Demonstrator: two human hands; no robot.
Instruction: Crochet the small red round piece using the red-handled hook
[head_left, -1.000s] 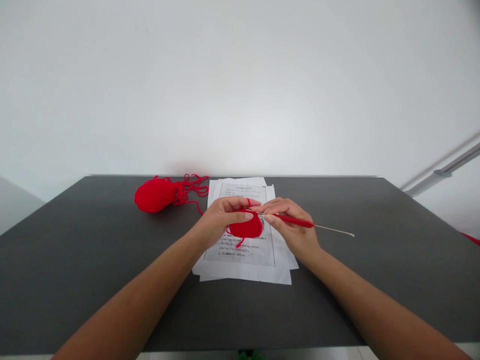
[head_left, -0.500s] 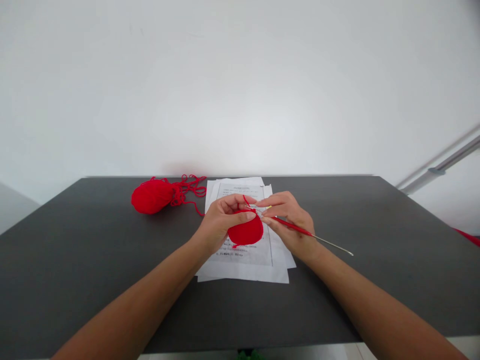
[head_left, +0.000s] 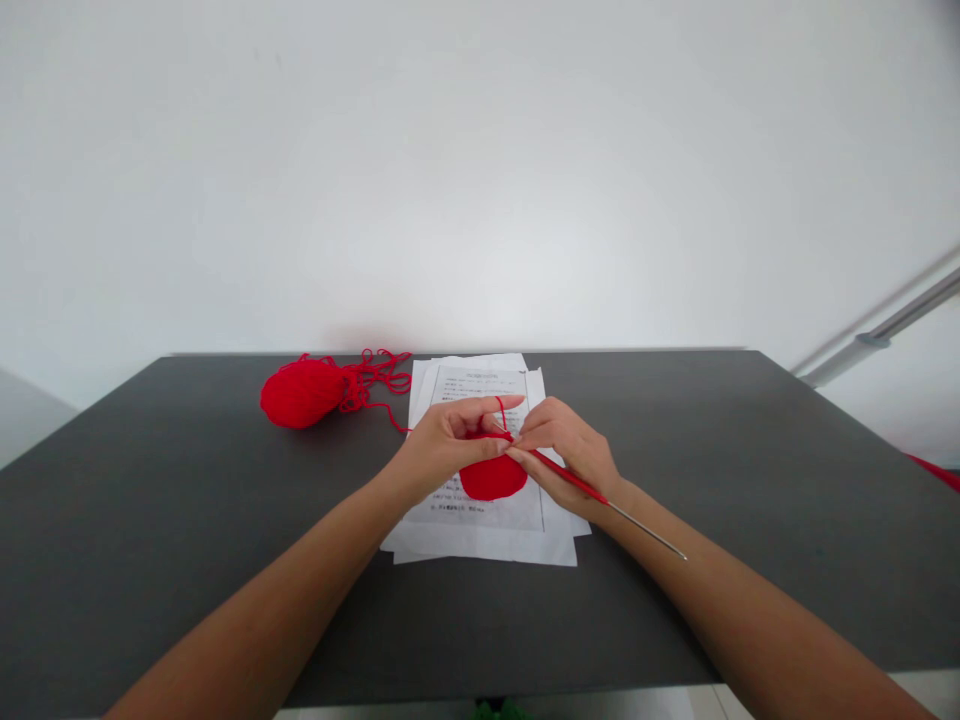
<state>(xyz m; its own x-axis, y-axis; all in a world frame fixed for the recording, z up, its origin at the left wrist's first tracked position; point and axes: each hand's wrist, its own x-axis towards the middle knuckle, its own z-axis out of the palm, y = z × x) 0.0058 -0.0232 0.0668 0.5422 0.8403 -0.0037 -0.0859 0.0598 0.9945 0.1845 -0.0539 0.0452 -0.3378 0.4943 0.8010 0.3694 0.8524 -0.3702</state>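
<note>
I see the table [head_left: 150, 520]; from its near side both arms [head_left: 292, 590] reach in over papers [head_left: 487, 546]. The left hand [head_left: 442, 440], index finger [head_left: 513, 401] pointing right, pinches the red knitting [head_left: 495, 481]; the right hand [head_left: 574, 448], fingers [head_left: 551, 434] curled, grips the hook [head_left: 579, 483].

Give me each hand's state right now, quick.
Left hand: closed, holding the red crocheted piece.
Right hand: closed, holding the red-handled hook.
</note>
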